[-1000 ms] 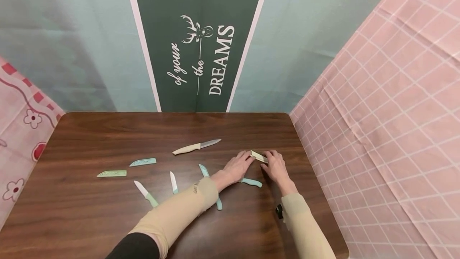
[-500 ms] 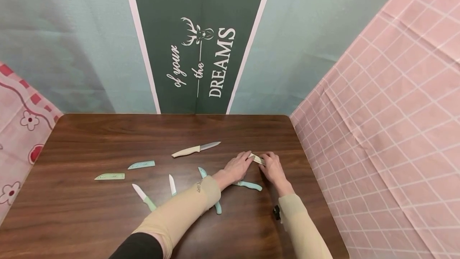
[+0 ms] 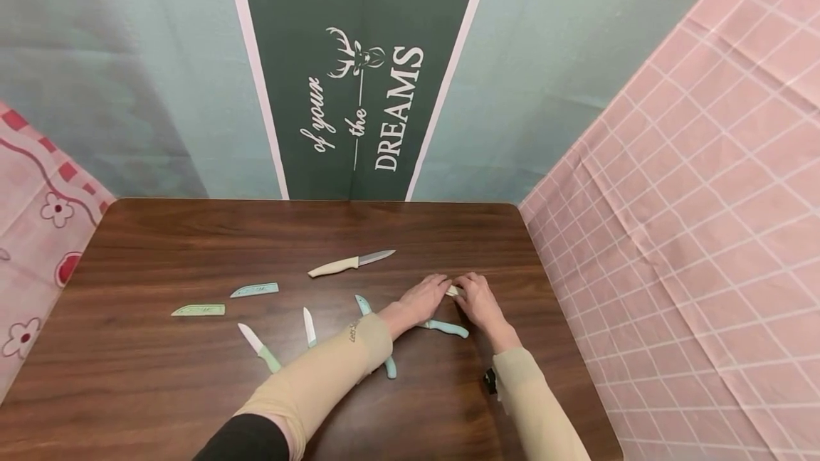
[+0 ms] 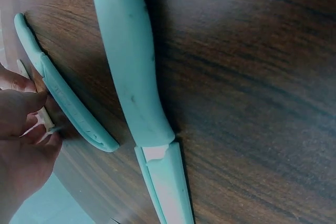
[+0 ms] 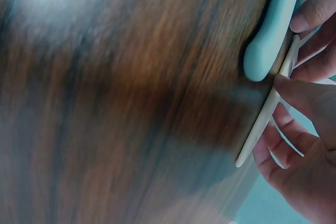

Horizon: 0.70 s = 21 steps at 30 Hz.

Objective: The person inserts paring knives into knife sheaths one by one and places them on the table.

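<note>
My left hand point(image 3: 424, 299) and right hand point(image 3: 479, 302) meet over the right part of the table, pinching a slim cream piece point(image 3: 453, 291) that looks like a knife sheath. In the right wrist view, the cream piece point(image 5: 257, 137) runs past my right thumb; fingers hide part of it, and I cannot tell whether a blade is inside. Just below my hands lies a light-blue knife point(image 3: 448, 329) in its sheath point(image 4: 79, 114). Beneath my left forearm is another light-blue knife point(image 3: 391, 367), its blade in a sheath point(image 4: 170, 192), with a strip of blade showing.
A cream-handled knife point(image 3: 336, 267) with a bare blade lies behind my left hand. Leftward are a bare blue knife point(image 3: 309, 326), a bare green knife point(image 3: 259, 347), a blue sheath point(image 3: 254, 290) and a green sheath point(image 3: 198, 310). Curtains stand around the wooden table point(image 3: 192, 233).
My right hand has moved left, towards my left hand, so less of the cream piece shows between them. The knives and sheaths on the table stay in place.
</note>
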Motion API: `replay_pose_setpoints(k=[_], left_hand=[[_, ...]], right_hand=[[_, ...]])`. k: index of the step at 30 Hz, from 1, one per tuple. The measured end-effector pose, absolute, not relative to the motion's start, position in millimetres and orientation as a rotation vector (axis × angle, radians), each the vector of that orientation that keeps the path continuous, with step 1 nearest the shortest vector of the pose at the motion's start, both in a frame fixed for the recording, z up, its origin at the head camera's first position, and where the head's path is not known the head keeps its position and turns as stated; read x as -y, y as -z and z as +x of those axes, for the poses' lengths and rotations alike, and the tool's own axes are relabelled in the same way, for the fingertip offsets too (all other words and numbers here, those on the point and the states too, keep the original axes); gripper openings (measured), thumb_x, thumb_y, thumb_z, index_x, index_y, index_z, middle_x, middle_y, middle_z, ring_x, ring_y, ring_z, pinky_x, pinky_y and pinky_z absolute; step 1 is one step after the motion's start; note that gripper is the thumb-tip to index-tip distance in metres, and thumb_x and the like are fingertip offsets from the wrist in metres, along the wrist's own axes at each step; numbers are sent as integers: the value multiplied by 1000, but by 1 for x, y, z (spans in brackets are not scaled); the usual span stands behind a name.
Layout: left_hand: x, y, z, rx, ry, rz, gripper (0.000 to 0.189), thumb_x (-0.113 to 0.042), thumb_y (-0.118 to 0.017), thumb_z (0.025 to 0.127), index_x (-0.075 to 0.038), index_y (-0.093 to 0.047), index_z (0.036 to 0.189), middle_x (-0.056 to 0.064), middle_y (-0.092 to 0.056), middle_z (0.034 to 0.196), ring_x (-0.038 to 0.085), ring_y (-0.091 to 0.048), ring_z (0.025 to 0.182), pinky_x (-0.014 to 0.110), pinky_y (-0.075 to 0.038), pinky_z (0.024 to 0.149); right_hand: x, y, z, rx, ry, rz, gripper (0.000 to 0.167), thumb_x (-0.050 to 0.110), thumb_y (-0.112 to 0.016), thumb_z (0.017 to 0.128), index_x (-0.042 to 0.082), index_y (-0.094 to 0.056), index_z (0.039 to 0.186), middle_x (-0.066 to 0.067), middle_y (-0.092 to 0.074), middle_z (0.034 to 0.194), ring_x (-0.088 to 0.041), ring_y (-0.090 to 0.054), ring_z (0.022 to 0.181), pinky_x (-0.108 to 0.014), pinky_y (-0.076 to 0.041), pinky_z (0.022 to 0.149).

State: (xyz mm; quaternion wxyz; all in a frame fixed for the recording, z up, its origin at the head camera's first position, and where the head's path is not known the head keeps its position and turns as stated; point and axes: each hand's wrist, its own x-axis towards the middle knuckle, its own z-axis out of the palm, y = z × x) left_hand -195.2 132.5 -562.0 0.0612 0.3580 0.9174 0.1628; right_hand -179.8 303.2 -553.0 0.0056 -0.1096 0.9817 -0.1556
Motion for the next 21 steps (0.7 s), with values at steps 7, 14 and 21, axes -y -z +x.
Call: replay_pose_setpoints(k=[7, 14, 21], left_hand=[[-128, 554, -193, -2840, -643, 979, 16, -3, -65, 92, -6, -69, 108, 8, -67, 107, 25, -66, 101, 29, -56, 87], [-123, 549, -190, -2838, -619, 939, 14, -3, -66, 91, -13, -73, 98, 3, -66, 93, 20, -67, 88, 27, -55, 72], [-114, 540, -189, -2768, -694, 883, 11, -8, -68, 93, -15, -75, 96, 2, -71, 94, 16, -69, 87, 27, -55, 71]], right_hand=[[-297, 550, -177, -3014, 622, -376, 16, 6, -80, 82, 5, -69, 94, -9, -66, 91, -24, -62, 87, -41, -53, 77], [-293, 552, -174, -3008, 627, -451, 13, 9, -79, 83, 8, -67, 81, -3, -61, 75, -14, -53, 69, -31, -46, 66], [-290, 550, -170, -2993, 625, -441, 17, 17, -77, 87, 11, -64, 79, -1, -60, 75, -12, -50, 66, -28, -42, 63]])
